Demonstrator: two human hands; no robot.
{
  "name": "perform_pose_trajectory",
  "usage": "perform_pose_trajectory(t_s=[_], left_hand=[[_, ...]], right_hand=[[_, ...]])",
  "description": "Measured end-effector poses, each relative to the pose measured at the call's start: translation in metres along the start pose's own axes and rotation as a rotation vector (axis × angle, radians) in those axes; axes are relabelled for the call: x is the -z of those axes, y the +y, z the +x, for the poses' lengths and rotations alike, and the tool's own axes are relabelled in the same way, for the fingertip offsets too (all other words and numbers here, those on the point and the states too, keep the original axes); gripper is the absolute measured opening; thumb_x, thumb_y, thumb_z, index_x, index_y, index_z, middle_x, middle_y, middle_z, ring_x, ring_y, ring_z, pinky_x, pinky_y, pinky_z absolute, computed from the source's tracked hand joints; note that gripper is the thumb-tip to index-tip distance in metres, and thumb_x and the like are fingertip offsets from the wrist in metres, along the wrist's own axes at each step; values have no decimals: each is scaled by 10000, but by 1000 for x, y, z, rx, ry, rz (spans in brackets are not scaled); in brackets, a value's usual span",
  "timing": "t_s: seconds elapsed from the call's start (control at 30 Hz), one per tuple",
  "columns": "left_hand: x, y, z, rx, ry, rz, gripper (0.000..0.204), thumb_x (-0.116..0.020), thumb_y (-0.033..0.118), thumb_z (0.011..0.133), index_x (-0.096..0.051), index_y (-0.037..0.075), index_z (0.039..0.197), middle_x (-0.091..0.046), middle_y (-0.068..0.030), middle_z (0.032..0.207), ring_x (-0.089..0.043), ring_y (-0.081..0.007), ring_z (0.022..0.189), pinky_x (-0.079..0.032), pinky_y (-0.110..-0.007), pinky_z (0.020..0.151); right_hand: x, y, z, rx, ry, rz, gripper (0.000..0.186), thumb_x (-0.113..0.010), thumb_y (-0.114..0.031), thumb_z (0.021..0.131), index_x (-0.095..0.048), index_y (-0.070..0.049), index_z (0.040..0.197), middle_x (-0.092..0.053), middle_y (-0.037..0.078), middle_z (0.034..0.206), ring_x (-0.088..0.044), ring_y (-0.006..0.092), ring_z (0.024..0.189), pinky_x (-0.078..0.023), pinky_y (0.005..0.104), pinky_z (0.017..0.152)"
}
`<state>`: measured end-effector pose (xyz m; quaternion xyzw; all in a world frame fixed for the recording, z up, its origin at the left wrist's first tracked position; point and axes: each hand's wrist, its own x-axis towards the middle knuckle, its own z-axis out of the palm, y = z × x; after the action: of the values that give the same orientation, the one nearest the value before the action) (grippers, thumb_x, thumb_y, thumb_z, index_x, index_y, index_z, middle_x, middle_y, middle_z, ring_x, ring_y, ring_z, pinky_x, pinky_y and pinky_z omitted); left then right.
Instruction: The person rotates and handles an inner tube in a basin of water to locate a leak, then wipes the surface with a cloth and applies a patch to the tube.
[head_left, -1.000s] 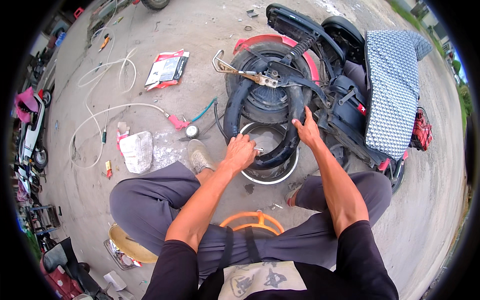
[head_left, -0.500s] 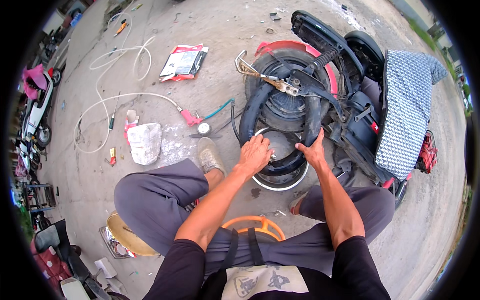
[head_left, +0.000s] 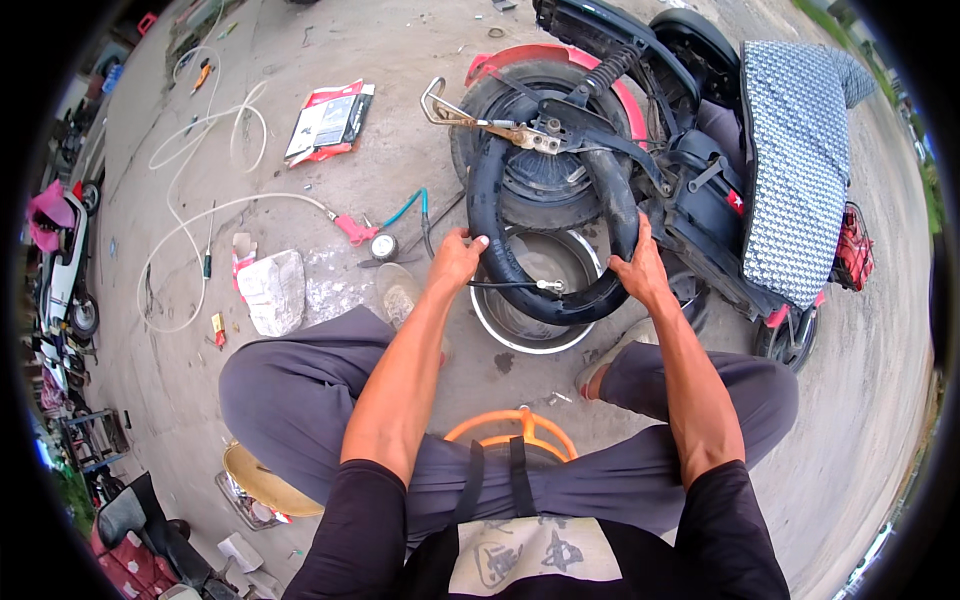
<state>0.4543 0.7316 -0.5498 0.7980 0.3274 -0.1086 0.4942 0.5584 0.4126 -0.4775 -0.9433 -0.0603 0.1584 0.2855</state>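
Observation:
A puffed-up black inner tube (head_left: 565, 307) leans over a round metal basin (head_left: 520, 340) with a pale rim, its upper part passing under the bracket at the motorbike's rear wheel. My left hand (head_left: 455, 263) is closed at the tube's left side, thumb on the rubber; its fingertips are partly hidden. On the opposite side, my right hand (head_left: 642, 270) grips the tube, thumb inside the ring and fingers along the outer edge. A thin black hose (head_left: 500, 286) runs below my left hand to a metal valve fitting (head_left: 549, 286) at the ring's lower part.
The motorbike's rear wheel (head_left: 540, 140) and patterned cover (head_left: 795, 175) stand beyond and right. Left of the basin lie a pink air gun (head_left: 355, 230), a round gauge (head_left: 383, 246), a coiled clear hose (head_left: 185, 228), a white block (head_left: 272, 292) and a screwdriver (head_left: 207, 265). An orange ring-shaped seat (head_left: 510, 418) is beneath me.
My left hand has moved from the valve to the tube's left side, uncovering the fitting and hose. The tube's lower part sits higher over the basin; my right hand keeps its hold. The view has shifted.

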Motion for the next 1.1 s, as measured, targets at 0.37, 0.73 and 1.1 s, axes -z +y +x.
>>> perform_pose_trajectory(t_s=[0.37,0.73,1.1], left_hand=[[3,2,-1,-22,-6,79,489,-619,310,955,-548,-21,1307,-671,-267,1179,-639,-390,1144,-470,-451,981],[-51,74,-83,-325,-130,636,515,-629,459,920,-680,-36,1050,-647,-274,1099,-668,-442,945,-520,-514,844],[-83,71,-88,-291,-25,641,547,-734,425,860,-637,-61,1092,-655,-250,1098,-680,-390,969,-519,-473,847]], right_hand=[[-15,2,-2,24,-1,80,1043,-785,-232,777,-120,-137,1575,-516,323,1345,-551,473,1214,-449,486,1021],[-32,6,-2,17,27,241,1043,-809,-243,763,-145,-94,1553,-535,316,1333,-557,451,1217,-441,478,1028],[-34,3,-6,21,29,239,1092,-808,-256,776,-88,-63,1574,-441,314,1447,-492,452,1301,-406,460,1084]])
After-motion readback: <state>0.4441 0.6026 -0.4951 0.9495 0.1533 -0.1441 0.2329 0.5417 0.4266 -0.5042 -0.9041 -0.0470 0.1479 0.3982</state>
